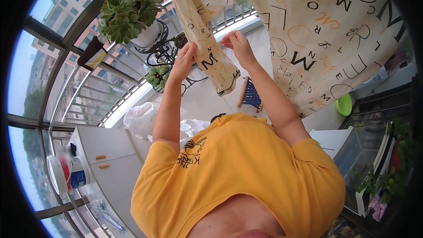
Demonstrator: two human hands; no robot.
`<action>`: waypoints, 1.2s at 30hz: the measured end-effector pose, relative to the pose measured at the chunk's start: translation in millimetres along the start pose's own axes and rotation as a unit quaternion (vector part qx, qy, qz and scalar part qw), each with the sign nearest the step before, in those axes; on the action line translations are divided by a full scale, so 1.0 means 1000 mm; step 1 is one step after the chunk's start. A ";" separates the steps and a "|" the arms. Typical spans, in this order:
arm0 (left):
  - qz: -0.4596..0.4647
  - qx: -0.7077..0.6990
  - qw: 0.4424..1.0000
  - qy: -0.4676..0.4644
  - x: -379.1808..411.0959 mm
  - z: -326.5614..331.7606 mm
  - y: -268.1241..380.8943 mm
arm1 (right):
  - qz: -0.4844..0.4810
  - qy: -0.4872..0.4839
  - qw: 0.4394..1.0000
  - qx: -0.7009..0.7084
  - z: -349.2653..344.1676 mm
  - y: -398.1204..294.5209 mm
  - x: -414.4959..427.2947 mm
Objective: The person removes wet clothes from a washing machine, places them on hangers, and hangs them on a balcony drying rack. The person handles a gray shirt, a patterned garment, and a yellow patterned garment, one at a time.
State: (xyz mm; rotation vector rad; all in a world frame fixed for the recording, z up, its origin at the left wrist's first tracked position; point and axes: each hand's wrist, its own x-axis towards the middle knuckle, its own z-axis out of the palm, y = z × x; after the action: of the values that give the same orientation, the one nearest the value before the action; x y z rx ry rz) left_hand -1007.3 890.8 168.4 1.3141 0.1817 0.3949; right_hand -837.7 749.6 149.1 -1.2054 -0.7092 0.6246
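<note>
A long-sleeved cream cloth garment (297,39) printed with black and orange letters hangs in front of me. One sleeve (208,49) dangles at centre, its gathered cuff lowest. My left hand (183,61) pinches that sleeve's left edge, thumb on the near side; the other fingers are partly hidden. On the sleeve's other side, my right hand (239,48) is raised with fingers loosely bent. Nothing shows in it, and a gap separates it from the sleeve.
Potted succulents (130,15) stand on a black metal plant stand (155,54) by the window railing. Below are a small folding stool (251,96) and white plastic bags (140,119). A white cabinet (105,152) is at left, a green basin (343,104) at right.
</note>
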 end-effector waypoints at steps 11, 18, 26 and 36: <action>0.012 -0.173 0.985 0.006 -0.047 -0.001 0.027 | 0.079 -0.230 0.929 0.280 0.090 -0.020 0.007; 0.132 -0.078 0.954 0.258 -0.089 -0.033 0.094 | 0.031 -0.035 0.952 0.303 0.071 -0.053 -0.027; 0.026 0.170 0.985 0.019 -0.102 -0.050 0.033 | -0.059 -0.148 0.973 0.166 0.058 -0.045 -0.041; 0.169 0.038 0.927 0.334 -0.105 -0.040 0.000 | 0.042 -0.022 0.998 0.040 0.061 0.029 -0.060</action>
State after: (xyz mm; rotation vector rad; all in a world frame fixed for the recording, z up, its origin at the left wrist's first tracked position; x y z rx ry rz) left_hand -1117.4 886.6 148.7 1.2449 0.5472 1.1385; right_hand -924.8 748.0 124.4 -1.1555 -0.6670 0.7443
